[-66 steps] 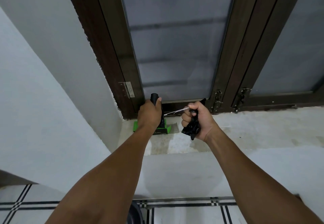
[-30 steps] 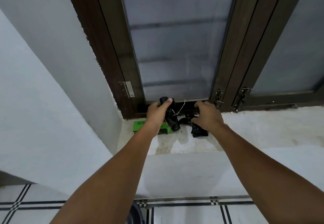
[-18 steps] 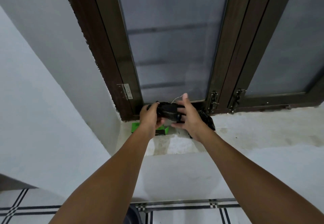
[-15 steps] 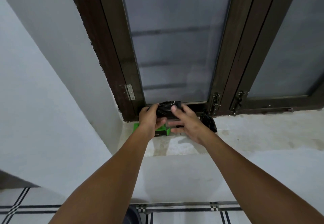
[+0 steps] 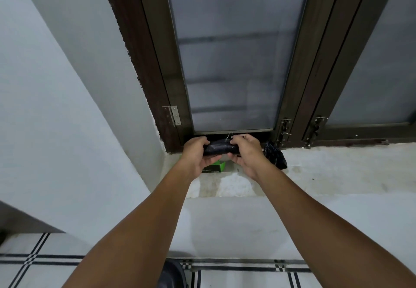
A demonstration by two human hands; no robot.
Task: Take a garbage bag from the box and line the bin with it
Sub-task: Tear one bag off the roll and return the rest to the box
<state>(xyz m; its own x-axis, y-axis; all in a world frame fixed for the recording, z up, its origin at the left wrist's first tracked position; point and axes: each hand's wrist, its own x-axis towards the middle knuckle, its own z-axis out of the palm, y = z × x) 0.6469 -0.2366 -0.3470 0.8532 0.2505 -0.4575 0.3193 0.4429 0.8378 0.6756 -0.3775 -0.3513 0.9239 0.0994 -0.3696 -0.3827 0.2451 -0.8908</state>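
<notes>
Both hands, left hand [image 5: 198,156] & right hand [image 5: 246,155], closed round ends of bag roll [image 5: 219,149] at frame ctr; we've dropped the torn-off bag [image 5: 275,156] right on sill [image 5: 337,168], roll prob going back into box [image 5: 215,167], bin [image 5: 172,275] bottom ctr unlined.

Sill [image 5: 337,170]: pale, stained concrete below the window.
Box [image 5: 213,168]: green, far left, partly hidden.
Bag [image 5: 275,158]: black, crumpled, right of box.

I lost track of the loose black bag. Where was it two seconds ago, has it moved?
Yes. The loose bag left the right hand and now lies on the sill, right of it, below the window latch. Both hands hold the roll.
</notes>
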